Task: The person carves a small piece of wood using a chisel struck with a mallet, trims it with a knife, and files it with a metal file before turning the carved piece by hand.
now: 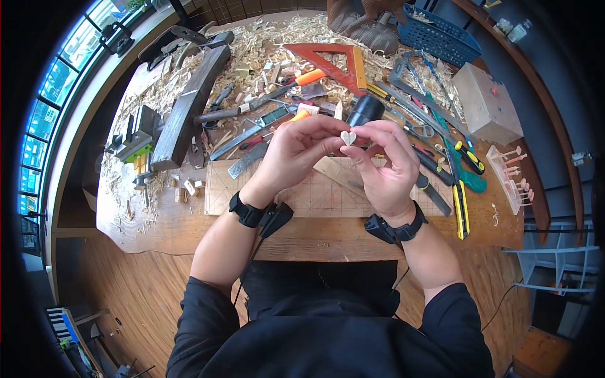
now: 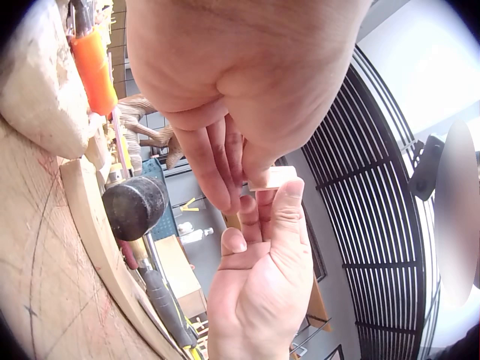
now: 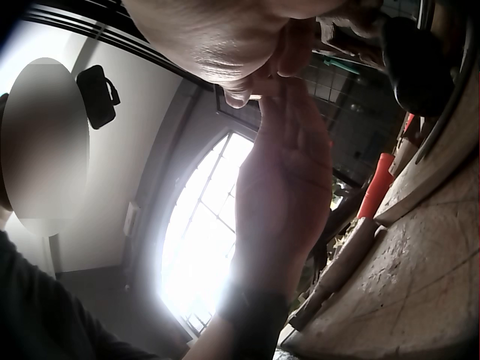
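A small pale wooden heart (image 1: pixel 348 138) with a line down its middle is held up above the bench, its face turned toward the head camera. My left hand (image 1: pixel 293 153) pinches it from the left with thumb and fingertips. From the other side my right hand (image 1: pixel 392 169) pinches it too, thumb near the lower edge. In the left wrist view the edge of the wooden heart (image 2: pixel 280 176) shows between the fingertips of both hands. Fingers hide most of it in the right wrist view. Beneath the hands lies a flat wooden board (image 1: pixel 252 200) marked with lines.
A black mallet head (image 1: pixel 367 110) stands just beyond the hands. Chisels, files and a yellow utility knife (image 1: pixel 462 211) lie to the right, near a wooden block (image 1: pixel 490 104). Shavings, a red triangle square (image 1: pixel 321 60) and a dark wooden beam (image 1: pixel 189 104) cover the back and left.
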The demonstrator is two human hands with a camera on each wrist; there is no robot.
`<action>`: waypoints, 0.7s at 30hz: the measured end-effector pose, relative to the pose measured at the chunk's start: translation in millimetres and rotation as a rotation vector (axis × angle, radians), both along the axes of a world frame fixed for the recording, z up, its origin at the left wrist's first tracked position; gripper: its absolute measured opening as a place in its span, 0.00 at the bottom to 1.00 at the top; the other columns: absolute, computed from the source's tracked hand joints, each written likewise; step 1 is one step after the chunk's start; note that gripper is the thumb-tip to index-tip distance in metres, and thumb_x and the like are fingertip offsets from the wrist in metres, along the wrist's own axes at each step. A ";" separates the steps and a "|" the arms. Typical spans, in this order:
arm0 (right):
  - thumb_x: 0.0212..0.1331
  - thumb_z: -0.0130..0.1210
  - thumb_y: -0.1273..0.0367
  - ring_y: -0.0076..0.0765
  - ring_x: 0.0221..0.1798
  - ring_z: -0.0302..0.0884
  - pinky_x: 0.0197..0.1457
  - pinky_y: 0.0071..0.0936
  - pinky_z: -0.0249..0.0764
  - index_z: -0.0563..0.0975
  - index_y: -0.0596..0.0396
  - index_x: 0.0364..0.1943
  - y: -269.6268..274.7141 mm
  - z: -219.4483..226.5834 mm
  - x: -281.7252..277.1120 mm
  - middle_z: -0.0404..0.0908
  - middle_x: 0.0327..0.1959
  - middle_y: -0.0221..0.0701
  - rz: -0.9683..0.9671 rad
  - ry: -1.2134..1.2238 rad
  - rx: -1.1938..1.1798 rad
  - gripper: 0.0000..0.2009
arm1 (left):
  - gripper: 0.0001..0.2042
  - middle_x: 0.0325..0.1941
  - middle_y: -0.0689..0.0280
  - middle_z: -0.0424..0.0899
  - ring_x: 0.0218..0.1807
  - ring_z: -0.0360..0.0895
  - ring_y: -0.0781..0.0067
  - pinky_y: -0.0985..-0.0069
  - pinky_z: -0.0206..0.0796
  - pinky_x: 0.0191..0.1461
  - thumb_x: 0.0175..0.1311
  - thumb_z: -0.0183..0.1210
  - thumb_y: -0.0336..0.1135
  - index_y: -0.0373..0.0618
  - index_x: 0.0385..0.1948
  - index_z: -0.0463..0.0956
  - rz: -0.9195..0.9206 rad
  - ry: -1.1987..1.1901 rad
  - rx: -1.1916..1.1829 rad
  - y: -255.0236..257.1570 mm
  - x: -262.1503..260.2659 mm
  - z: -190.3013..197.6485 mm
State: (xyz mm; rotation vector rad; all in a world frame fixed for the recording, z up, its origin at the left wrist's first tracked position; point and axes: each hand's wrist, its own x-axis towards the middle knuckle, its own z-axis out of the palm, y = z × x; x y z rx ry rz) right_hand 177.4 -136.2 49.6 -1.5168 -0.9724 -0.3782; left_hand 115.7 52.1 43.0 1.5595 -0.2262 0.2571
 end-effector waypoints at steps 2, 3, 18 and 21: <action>0.58 0.75 0.78 0.24 0.42 0.87 0.34 0.17 0.79 0.86 0.59 0.49 0.0 0.3 -0.3 0.84 0.47 0.32 0.005 0.002 0.005 0.15 | 0.12 0.50 0.62 0.91 0.53 0.88 0.76 0.76 0.82 0.59 0.77 0.63 0.24 0.32 0.58 0.81 -0.005 -0.004 -0.002 -0.4 0.1 -0.8; 0.58 0.75 0.78 0.24 0.42 0.87 0.34 0.17 0.79 0.86 0.59 0.49 0.0 0.3 -0.5 0.84 0.47 0.32 0.005 0.002 0.005 0.15 | 0.12 0.51 0.62 0.90 0.54 0.88 0.75 0.76 0.83 0.60 0.76 0.63 0.23 0.32 0.58 0.81 -0.018 -0.001 -0.054 -0.6 0.3 -2.2; 0.59 0.76 0.77 0.23 0.42 0.86 0.34 0.17 0.79 0.86 0.58 0.49 2.0 2.2 -2.8 0.84 0.48 0.31 0.000 0.032 -0.015 0.15 | 0.15 0.54 0.61 0.89 0.55 0.89 0.74 0.75 0.83 0.61 0.70 0.70 0.21 0.32 0.56 0.82 -0.016 -0.033 -0.123 -1.6 2.3 -6.9; 0.60 0.75 0.78 0.24 0.43 0.86 0.35 0.18 0.81 0.86 0.58 0.50 2.4 1.4 -2.9 0.84 0.48 0.32 0.015 0.062 0.036 0.14 | 0.15 0.52 0.61 0.90 0.53 0.89 0.75 0.75 0.84 0.59 0.69 0.71 0.23 0.33 0.54 0.83 0.011 -0.031 -0.090 -0.3 3.6 -11.7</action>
